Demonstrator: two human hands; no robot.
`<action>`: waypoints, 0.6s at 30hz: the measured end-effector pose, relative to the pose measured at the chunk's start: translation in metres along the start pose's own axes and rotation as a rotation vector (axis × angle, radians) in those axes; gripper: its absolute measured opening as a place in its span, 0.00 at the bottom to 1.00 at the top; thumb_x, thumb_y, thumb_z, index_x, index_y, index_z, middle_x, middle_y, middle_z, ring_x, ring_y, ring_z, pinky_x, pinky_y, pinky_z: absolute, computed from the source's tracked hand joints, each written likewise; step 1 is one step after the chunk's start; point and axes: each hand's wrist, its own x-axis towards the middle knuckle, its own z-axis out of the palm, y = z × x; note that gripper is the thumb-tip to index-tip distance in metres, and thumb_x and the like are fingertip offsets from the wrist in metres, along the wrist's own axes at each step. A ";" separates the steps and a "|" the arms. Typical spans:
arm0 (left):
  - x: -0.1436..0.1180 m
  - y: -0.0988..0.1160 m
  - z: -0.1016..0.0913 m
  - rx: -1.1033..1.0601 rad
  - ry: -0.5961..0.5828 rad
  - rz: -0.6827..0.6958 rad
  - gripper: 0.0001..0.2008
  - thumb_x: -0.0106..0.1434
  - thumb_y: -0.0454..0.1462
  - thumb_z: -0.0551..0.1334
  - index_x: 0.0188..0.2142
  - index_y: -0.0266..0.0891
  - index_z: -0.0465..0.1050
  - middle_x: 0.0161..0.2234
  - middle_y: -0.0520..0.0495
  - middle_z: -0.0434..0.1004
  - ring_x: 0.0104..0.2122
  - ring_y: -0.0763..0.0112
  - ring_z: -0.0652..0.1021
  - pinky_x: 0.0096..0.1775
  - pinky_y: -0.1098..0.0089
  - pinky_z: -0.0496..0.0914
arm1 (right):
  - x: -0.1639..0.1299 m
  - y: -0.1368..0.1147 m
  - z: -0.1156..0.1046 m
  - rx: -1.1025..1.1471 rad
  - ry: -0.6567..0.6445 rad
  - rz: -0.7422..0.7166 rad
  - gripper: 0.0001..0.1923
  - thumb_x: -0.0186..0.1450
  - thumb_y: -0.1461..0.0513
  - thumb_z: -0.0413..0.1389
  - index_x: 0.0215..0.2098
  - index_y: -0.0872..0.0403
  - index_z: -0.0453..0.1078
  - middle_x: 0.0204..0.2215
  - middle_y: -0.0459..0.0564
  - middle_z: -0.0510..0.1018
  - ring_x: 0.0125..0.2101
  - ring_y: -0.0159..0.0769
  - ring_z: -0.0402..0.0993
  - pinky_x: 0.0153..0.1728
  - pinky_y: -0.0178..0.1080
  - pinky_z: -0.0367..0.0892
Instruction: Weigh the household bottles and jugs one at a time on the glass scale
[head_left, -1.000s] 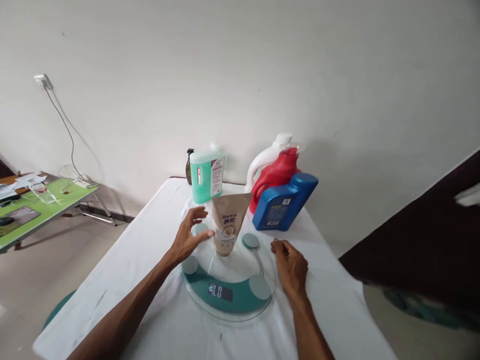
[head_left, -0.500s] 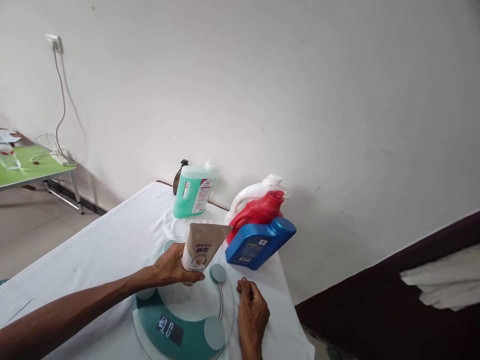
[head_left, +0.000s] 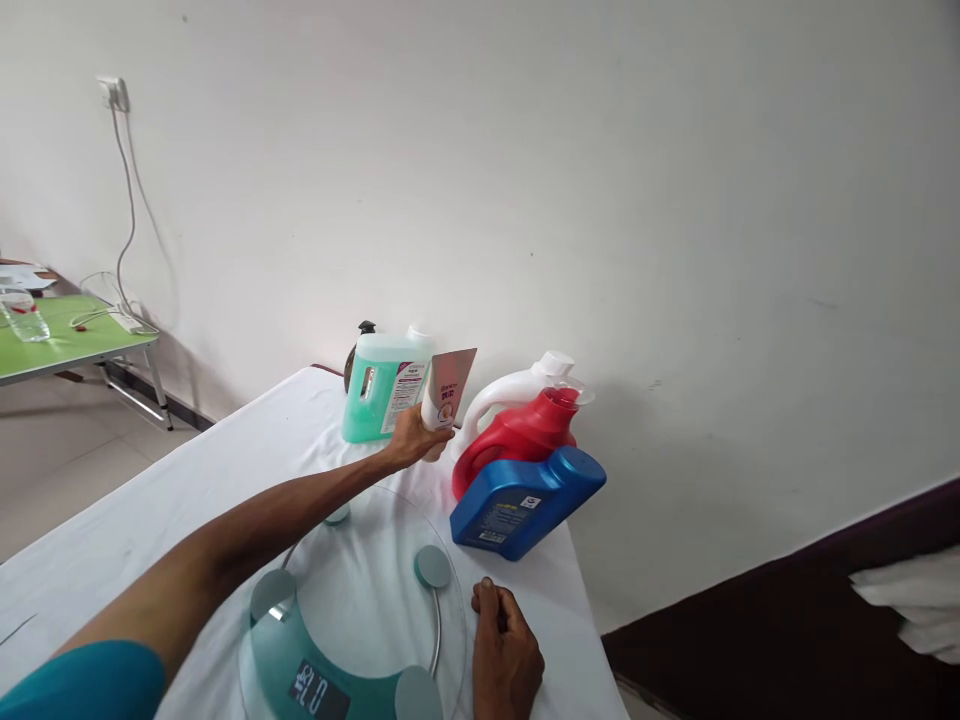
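Note:
My left hand (head_left: 417, 440) is wrapped around the lower part of a Rejoice squeeze tube (head_left: 448, 388), which stands cap down, between the green jug (head_left: 365, 400) and the red bottle (head_left: 517, 440). Whether the cap touches the cloth I cannot tell. Loosely curled, my right hand (head_left: 506, 645) rests on the cloth right of the scale, with nothing visible in it. The round glass bathroom scale (head_left: 360, 590) lies below my left forearm, and its lit display (head_left: 319, 690) shows characters that look like "Lo".
Right of the tube, a white bottle (head_left: 510, 385), the red bottle and a blue bottle (head_left: 521, 505) stand close together. A dark pump bottle (head_left: 351, 365) is behind the green jug. The white-clothed table (head_left: 247, 450) meets the wall; a green table (head_left: 82, 335) stands left.
My left hand has carried the tube away from over the scale, farther back to the gap between the green jug and the red bottle. The right hand stays curled in place.

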 end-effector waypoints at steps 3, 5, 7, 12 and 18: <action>0.030 -0.020 0.029 0.015 0.067 -0.044 0.15 0.52 0.33 0.78 0.40 0.35 0.83 0.37 0.42 0.88 0.39 0.55 0.85 0.42 0.62 0.78 | 0.001 0.003 0.002 -0.009 -0.009 0.024 0.30 0.67 0.33 0.48 0.27 0.46 0.71 0.34 0.52 0.87 0.36 0.49 0.81 0.38 0.43 0.69; 0.047 -0.031 0.043 0.024 0.065 -0.063 0.18 0.52 0.33 0.78 0.43 0.35 0.83 0.40 0.42 0.88 0.42 0.55 0.85 0.44 0.61 0.79 | 0.001 0.006 0.004 -0.016 0.008 0.024 0.29 0.68 0.35 0.48 0.28 0.46 0.73 0.35 0.51 0.87 0.38 0.49 0.82 0.38 0.42 0.69; 0.063 -0.040 0.054 0.042 0.049 -0.083 0.20 0.54 0.33 0.78 0.47 0.35 0.82 0.44 0.41 0.89 0.45 0.54 0.86 0.48 0.60 0.79 | 0.001 0.010 0.008 -0.009 0.040 0.021 0.28 0.70 0.37 0.49 0.30 0.46 0.75 0.35 0.50 0.88 0.39 0.49 0.83 0.39 0.41 0.70; 0.097 -0.057 0.069 0.080 -0.012 -0.094 0.21 0.55 0.33 0.78 0.48 0.34 0.82 0.48 0.36 0.88 0.50 0.51 0.85 0.54 0.58 0.77 | 0.000 0.015 0.013 -0.006 0.073 0.038 0.25 0.71 0.38 0.51 0.33 0.46 0.77 0.36 0.49 0.88 0.42 0.49 0.84 0.43 0.41 0.70; 0.103 -0.071 0.075 0.090 -0.100 -0.102 0.27 0.52 0.39 0.82 0.51 0.37 0.81 0.52 0.39 0.88 0.51 0.53 0.85 0.50 0.63 0.77 | 0.001 0.015 0.013 -0.056 0.082 0.049 0.25 0.71 0.39 0.51 0.34 0.45 0.78 0.35 0.49 0.88 0.41 0.49 0.84 0.43 0.41 0.72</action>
